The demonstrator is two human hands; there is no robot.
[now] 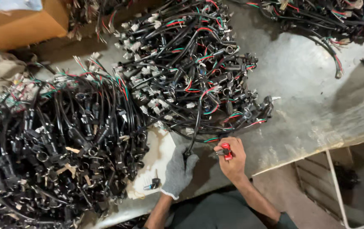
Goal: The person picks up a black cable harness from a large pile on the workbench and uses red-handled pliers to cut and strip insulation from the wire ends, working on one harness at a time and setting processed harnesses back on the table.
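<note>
Black cable (194, 127) pinched in gloved left fingers (185, 159), red tool (226, 151) in right.

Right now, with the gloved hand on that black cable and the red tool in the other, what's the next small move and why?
Probably bring the red tool in the right hand across to the black cable that the gloved left hand pinches at its end: tool and cable end sit close but apart.

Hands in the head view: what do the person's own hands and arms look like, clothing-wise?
The left hand wears a grey knitted work glove with a paler cuff at the wrist; the forearm above it is bare. The right hand has no glove, and its forearm is bare down to a dark sleeve edge near the elbow. No watch or rings show.
</note>
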